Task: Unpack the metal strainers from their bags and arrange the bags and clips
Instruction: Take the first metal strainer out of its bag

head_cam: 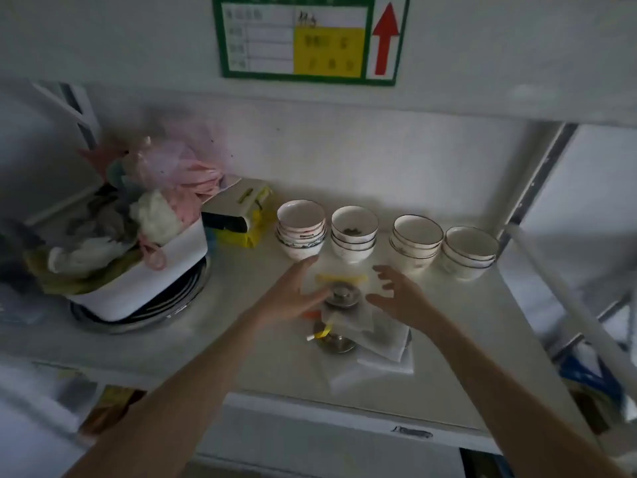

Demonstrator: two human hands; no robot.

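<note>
A small metal strainer (343, 294) sits inside a clear bag with a yellow clip (341, 278) along its top, on the white shelf (448, 346). My left hand (293, 294) is open just left of it, fingertips close to the bag. My right hand (401, 298) hovers open just right of it, fingers spread. Nearer to me lies a second metal strainer (332, 341) with a yellow clip (322, 334) and an orange piece (312, 314), partly under a heap of clear bags (379, 339). Whether my left fingers touch the bag is blurred.
Four stacks of white bowls (355, 236) stand in a row behind the bags. At the left a white tub (151, 281) stuffed with cloths rests on metal plates. A black-and-yellow box (238, 219) lies beside it. A labelled sign (310, 36) hangs above.
</note>
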